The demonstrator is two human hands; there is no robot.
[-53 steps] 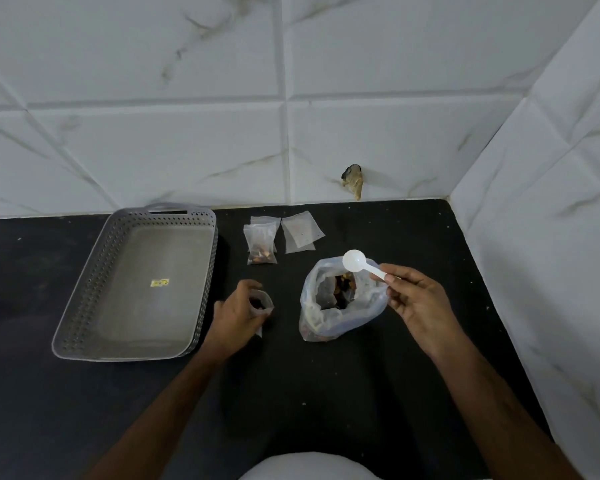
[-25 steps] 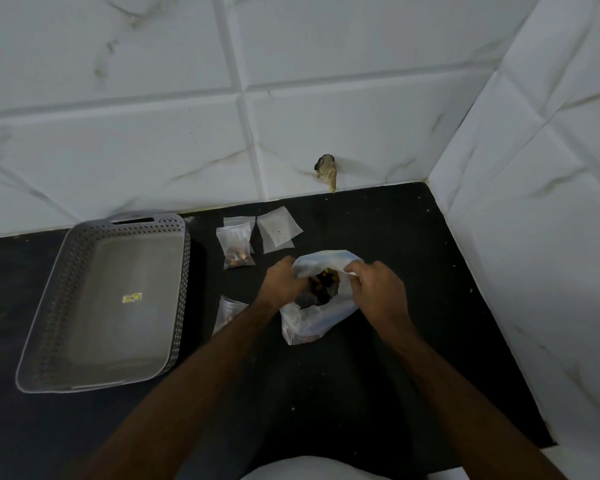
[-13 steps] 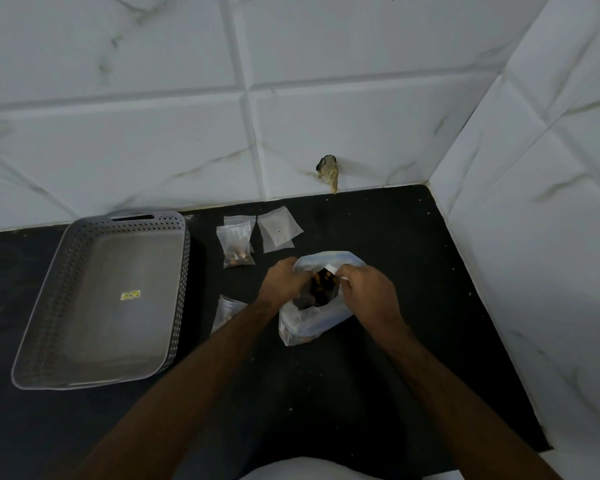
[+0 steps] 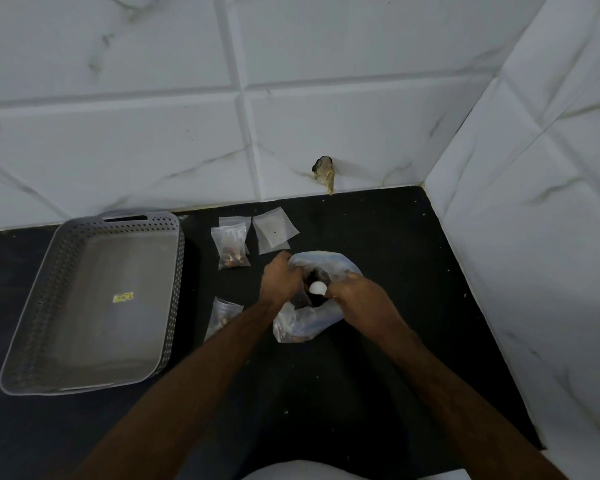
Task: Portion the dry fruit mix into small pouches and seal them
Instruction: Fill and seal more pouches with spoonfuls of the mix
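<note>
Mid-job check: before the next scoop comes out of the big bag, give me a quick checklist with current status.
1. Large clear plastic bag of dry fruit mix held open: ok, left hand grips its rim.
2. Small white plastic scoop in the mouth of the bag: ok, right hand holds it.
3. Scoop loaded: cannot tell.
4. Receiving small clear pouch ready: not ok, it lies unheld beside the left forearm.
5. Grey perforated plastic tray within reach: ok.
6. Filled pouch sealed: cannot tell.

white marble-veined wall tiles [image 4: 326, 46], black countertop [image 4: 378, 375]
</note>
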